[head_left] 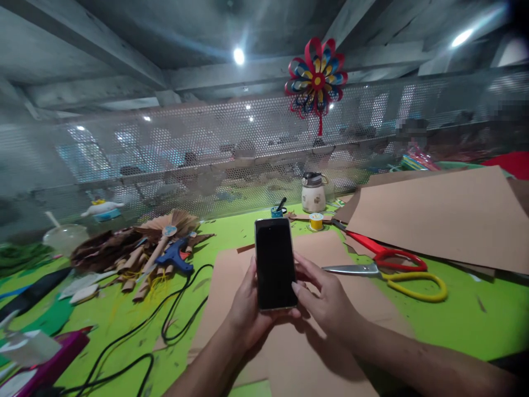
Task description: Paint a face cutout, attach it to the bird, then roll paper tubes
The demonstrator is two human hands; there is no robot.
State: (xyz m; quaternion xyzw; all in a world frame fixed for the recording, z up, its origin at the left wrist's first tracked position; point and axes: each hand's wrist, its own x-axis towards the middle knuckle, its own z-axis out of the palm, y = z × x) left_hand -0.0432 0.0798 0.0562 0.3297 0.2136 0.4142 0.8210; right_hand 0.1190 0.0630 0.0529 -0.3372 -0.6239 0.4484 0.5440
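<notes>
A smartphone [276, 264] with a dark screen is held upright in front of me, above brown paper sheets [330, 253] on the green table. My left hand [247, 309] is wrapped round its left side and lower edge. On the other side, my right hand [322, 292] grips the phone's right edge, its thumb near the lower right corner. Just right of that hand lie scissors with one yellow and one red handle [384, 270], blades pointing left.
At the left, a blue glue gun [177, 255] with a black cord [165, 303] lies by rolled paper pieces [134, 262] and a paper fan [173, 223]. Large brown sheets [438, 215] are stacked at right. A bottle [313, 193] stands before the perforated metal screen [231, 160].
</notes>
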